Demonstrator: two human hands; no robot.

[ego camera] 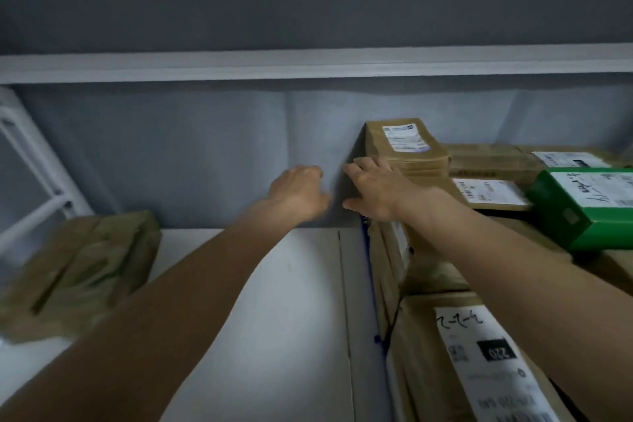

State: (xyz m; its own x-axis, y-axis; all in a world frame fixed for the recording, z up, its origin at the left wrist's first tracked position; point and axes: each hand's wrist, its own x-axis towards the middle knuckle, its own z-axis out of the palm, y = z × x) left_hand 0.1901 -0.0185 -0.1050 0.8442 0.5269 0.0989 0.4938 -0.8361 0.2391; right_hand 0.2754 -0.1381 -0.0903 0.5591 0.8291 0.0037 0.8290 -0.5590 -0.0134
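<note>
Head view: labelled box [407, 147] touches spread fingers of right hand [375, 190], just beyond them; left hand [298, 192] loosely curled, empty, farther off.
</note>
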